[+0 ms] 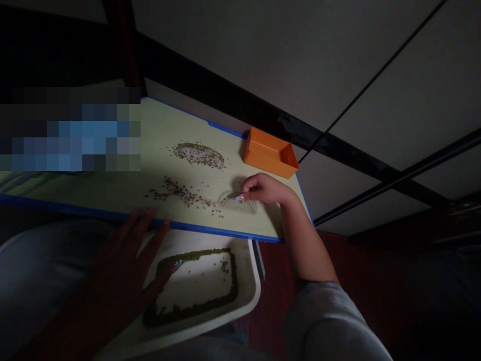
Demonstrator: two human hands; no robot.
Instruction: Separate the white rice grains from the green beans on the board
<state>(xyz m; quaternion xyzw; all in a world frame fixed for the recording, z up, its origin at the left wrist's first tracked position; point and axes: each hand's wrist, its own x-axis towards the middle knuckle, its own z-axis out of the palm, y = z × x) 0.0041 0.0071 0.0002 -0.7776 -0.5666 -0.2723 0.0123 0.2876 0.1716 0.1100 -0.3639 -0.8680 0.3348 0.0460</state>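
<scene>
My right hand (263, 189) rests on the small pale table (161, 130) with its fingers closed on a clear plastic protractor (238, 204), which lies flat beside a scattered trail of green beans (180, 193). A denser heap of mixed beans and rice (199, 154) lies further back. My left hand (131, 260) is open, fingers spread, over the near blue table edge and the rim of a white tray (248, 301). The tray sits below the table edge on my lap and holds green beans (195, 306) banked along its sides.
An orange plastic box (270, 153) stands at the table's far right corner. A blurred patch covers the table's left part. Dark bars and a thin cable cross the pale floor behind. Dark red floor lies to the right.
</scene>
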